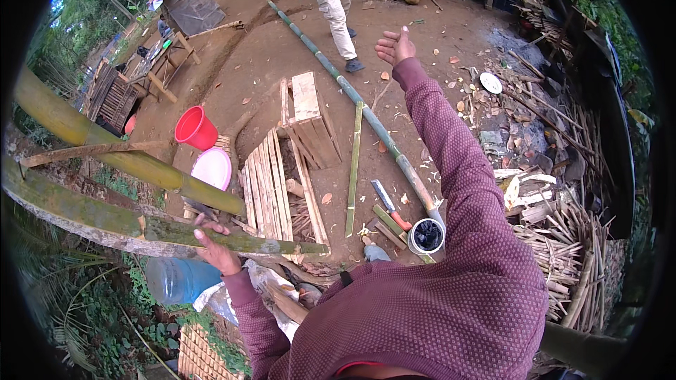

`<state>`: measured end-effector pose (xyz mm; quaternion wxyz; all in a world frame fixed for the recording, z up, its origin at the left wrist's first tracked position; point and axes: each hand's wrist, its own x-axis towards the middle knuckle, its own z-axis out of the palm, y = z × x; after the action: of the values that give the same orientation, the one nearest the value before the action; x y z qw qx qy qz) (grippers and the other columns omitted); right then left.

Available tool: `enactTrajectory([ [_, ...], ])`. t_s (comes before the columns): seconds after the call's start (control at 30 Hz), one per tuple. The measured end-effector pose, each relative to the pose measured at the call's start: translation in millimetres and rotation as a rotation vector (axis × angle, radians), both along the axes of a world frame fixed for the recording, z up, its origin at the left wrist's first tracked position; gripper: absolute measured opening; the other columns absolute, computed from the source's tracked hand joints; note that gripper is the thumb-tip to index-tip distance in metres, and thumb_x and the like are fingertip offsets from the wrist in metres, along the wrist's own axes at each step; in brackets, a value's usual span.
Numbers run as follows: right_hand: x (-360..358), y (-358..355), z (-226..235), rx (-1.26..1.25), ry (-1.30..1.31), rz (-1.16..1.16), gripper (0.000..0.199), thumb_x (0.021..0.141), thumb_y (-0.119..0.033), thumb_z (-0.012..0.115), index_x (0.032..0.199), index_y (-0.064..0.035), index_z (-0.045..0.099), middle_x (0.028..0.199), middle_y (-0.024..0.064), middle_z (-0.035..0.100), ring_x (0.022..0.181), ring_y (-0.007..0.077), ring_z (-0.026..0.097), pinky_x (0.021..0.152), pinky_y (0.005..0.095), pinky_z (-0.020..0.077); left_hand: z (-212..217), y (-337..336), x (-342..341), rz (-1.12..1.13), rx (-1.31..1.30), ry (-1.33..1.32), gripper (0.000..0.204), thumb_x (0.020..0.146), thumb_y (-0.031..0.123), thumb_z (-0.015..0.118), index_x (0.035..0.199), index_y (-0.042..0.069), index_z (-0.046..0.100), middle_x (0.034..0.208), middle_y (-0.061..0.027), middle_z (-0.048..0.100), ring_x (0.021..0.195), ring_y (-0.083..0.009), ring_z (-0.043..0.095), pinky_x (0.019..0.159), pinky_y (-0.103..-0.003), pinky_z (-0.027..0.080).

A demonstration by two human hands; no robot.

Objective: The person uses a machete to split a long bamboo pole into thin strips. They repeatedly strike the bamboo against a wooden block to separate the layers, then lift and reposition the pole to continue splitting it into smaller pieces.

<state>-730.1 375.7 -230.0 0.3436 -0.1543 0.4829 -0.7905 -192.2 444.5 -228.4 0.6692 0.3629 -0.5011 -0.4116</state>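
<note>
Fingers (204, 229) on split green bamboo (211, 238)

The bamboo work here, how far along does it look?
Done: one split bamboo strip lies on the dirt, and cut slats are heaped at right. In hand: the left hand grips a split bamboo pole; the right hand is raised, open and empty. Left: the long green pole is still whole, the knife idle.

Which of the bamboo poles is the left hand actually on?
The left hand rests on the nearer, split bamboo pole crossing the lower left. The rounder yellow-green pole lies just beyond it, and the long thin green pole lies on the dirt ground.
</note>
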Motion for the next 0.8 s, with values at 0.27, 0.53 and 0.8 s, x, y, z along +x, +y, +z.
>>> enactTrajectory([
  [0.27, -28, -70, -32, 0.150, 0.270, -0.129, 0.076, 0.084, -0.064, 0.038, 0.124, 0.0007, 0.047, 0.111, 0.0175, 0.058, 0.096, 0.0265, 0.060, 0.077, 0.0372, 0.0488, 16, 2, -13, 0.089, 0.032, 0.012, 0.055, 0.091, 0.050, 0.043, 0.109, -0.001, 0.044, 0.067, -0.0034, 0.043, 0.059, -0.0120, 0.043, 0.054, -0.025, 0.039],
  [0.53, -88, -146, -110, 0.363, 0.755, -0.011, 0.056, 0.086, -0.049, 0.046, 0.114, -0.0020, 0.058, 0.107, 0.0187, 0.060, 0.104, 0.0313, 0.055, 0.087, 0.0371, 0.0421, 16, -1, -21, 0.100, 0.051, -0.032, 0.050, 0.095, 0.047, 0.035, 0.112, 0.001, 0.043, 0.066, -0.0026, 0.041, 0.061, -0.0137, 0.041, 0.058, -0.027, 0.039],
  [0.8, -82, -117, -142, 0.502, 0.944, -0.054, 0.045, 0.084, -0.036, 0.051, 0.115, -0.0029, 0.056, 0.107, 0.0210, 0.059, 0.102, 0.0337, 0.055, 0.087, 0.0383, 0.0429, -14, -18, -8, 0.255, 0.090, -0.079, 0.056, 0.092, 0.055, 0.032, 0.114, 0.004, 0.042, 0.065, -0.0020, 0.043, 0.060, -0.0145, 0.041, 0.059, -0.029, 0.040],
])
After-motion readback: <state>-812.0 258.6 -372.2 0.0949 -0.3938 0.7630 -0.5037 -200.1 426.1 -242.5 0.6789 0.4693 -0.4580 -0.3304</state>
